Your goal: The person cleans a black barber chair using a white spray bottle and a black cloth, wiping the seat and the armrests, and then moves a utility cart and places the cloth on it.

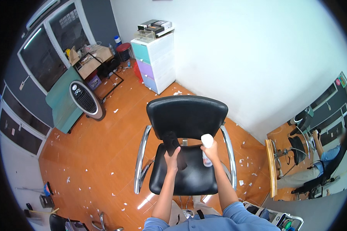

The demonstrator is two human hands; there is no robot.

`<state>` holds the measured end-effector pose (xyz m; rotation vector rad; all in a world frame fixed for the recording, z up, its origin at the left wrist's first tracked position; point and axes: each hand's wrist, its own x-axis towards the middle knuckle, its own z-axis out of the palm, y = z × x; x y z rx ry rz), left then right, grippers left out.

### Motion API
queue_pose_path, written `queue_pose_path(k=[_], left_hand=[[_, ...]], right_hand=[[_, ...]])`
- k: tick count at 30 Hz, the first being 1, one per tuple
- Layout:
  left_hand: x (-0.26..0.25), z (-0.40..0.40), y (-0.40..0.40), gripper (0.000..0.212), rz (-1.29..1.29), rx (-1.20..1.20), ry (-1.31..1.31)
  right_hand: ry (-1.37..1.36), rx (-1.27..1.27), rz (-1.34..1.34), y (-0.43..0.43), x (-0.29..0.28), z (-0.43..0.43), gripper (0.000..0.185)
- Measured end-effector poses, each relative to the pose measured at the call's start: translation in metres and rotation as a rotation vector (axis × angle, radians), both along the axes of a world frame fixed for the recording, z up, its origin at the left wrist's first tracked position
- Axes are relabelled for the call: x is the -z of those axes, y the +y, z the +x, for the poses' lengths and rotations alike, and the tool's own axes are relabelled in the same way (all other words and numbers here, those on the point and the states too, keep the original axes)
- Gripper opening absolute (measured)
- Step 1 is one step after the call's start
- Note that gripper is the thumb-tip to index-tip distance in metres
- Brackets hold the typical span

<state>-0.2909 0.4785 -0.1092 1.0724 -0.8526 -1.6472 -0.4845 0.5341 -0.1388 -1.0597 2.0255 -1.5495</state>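
A black salon-style armchair (185, 170) with curved chrome armrests stands right before me. Over the left part of its seat, my left hand (172, 160) grips a black cloth (170, 141), part of which hangs down blurred. My right hand (211, 150) is closed around a white bottle (207, 161) with a white top, held above the seat's right side. The chair's padded backrest (186, 115) rises beyond both hands.
White paper scraps lie scattered on the orange tiled floor (115, 144). A drawer cabinet (159, 63) stands against the wall, an air cooler (88, 101) beside a green sofa (63, 106). To the right are a wall mirror (315, 144) and a trolley (277, 215).
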Motion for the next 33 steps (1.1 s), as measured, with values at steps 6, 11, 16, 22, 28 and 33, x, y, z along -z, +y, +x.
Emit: queue_pose_path(k=[6,11,16,22,28,33], left_hand=[[0.019,0.017,0.005,0.038,0.008,-0.081,-0.035],[0.037,0.042,-0.001,0.039,0.076,-0.101,0.007],[0.062,0.068,-0.010,0.038,0.126,-0.112,0.011],[0.084,0.079,-0.015,0.040,0.149,-0.080,-0.008],[0.094,0.081,-0.016,0.064,0.187,0.073,-0.054],[0.104,0.074,-0.009,0.099,0.193,0.205,-0.047]], right_hand=[[0.178,-0.030,-0.269,-0.054,-0.036,0.046,0.030],[0.331,-0.059,-0.060,-0.072,0.028,0.076,0.035],[0.098,0.007,0.108,-0.067,0.077,0.074,0.032],[0.385,-0.210,0.285,-0.051,0.094,0.094,0.029],[0.072,0.453,0.436,-0.034,0.106,0.021,0.023],[-0.068,0.396,-0.195,-0.043,0.056,-0.006,0.034]])
